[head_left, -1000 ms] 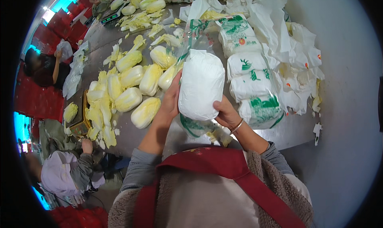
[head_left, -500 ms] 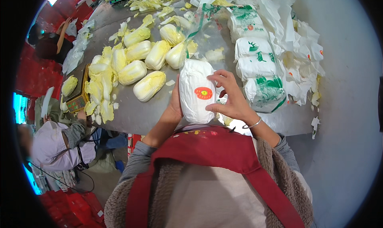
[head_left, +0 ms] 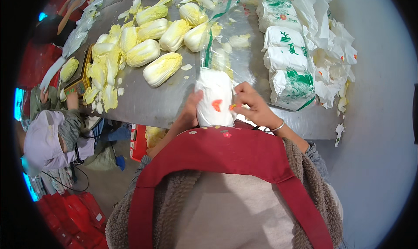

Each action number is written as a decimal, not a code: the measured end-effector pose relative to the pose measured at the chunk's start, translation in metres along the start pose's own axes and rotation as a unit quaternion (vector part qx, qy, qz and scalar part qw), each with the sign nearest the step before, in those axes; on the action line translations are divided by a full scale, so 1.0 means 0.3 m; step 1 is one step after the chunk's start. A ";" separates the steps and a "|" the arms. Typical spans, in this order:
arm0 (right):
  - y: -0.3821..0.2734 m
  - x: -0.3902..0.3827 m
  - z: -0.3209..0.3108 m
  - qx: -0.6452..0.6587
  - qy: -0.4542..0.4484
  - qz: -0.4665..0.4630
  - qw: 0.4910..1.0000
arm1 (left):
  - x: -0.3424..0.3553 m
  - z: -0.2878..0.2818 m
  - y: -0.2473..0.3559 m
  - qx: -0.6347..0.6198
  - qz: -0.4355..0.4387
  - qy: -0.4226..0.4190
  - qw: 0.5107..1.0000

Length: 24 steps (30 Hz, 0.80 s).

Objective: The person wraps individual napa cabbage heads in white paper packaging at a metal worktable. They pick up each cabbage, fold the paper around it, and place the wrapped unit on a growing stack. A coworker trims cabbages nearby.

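A white paper-wrapped bundle point(head_left: 213, 85), shaped like the bare napa cabbages nearby, stands in front of my apron at the table's near edge. My left hand point(head_left: 188, 113) is closed around its left side. At its right side, my right hand point(head_left: 253, 104) pinches the wrapping paper; a bit of red and yellow shows at the fingertips. An orange-red part of the printed mark remains on the bundle's front. Directly beyond the bundle lies a clear plastic bag point(head_left: 210, 42) with a green stripe. What is inside the paper is hidden.
Several bare napa cabbages point(head_left: 162, 69) and loose leaves point(head_left: 104, 81) lie on the metal table point(head_left: 143, 103) to the left. At right stand bagged white bundles point(head_left: 287, 57) beside crumpled white paper point(head_left: 333, 53). Another person point(head_left: 52, 138) works at the left beside a scale point(head_left: 80, 81).
My right hand has closed from spread fingers into a pinch on the paper. The round red mark, whole before, now shows only in part. The bundle sits slightly lower against my apron.
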State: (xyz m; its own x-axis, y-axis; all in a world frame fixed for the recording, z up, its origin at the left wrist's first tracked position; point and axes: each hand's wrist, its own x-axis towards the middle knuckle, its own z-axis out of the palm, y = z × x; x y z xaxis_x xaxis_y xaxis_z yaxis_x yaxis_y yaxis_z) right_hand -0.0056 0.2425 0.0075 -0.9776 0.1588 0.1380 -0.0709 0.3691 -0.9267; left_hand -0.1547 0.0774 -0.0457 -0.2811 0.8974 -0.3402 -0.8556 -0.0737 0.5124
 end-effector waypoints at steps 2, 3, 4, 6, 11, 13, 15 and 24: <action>0.092 -0.022 -0.004 0.216 0.055 0.020 0.975 | 0.000 -0.040 0.000 -0.081 0.019 -0.048 0.995; 0.134 -0.032 0.006 0.367 0.105 0.032 0.924 | 0.002 -0.052 0.003 -0.120 0.029 -0.074 0.990; 0.131 -0.021 0.018 0.480 0.186 0.069 0.855 | -0.009 -0.025 0.014 -0.097 0.050 -0.040 0.993; 0.220 -0.025 0.012 0.602 0.158 0.128 0.773 | -0.015 -0.022 0.025 -0.113 0.066 -0.015 0.991; 0.087 0.057 0.214 0.397 0.039 0.243 0.884 | -0.015 -0.058 0.041 -0.132 0.085 0.020 0.987; 0.106 0.129 0.236 0.433 0.048 0.329 0.838 | -0.017 -0.102 0.052 -0.149 0.110 0.015 0.983; 0.132 0.217 0.245 0.398 0.051 0.401 0.824 | -0.031 -0.135 0.093 -0.191 0.150 0.036 0.969; -0.407 0.928 0.187 0.483 0.004 0.158 0.861 | -0.096 -0.418 0.531 -0.104 0.284 0.100 0.948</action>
State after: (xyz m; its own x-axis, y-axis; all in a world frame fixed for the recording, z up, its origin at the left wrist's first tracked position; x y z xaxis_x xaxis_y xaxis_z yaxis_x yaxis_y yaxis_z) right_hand -0.2801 0.1903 0.1394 -0.9772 0.1201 -0.1748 0.0618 -0.6270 -0.7765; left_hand -0.3373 -0.0148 -0.0531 -0.7818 0.5876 -0.2088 -0.6019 -0.6233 0.4993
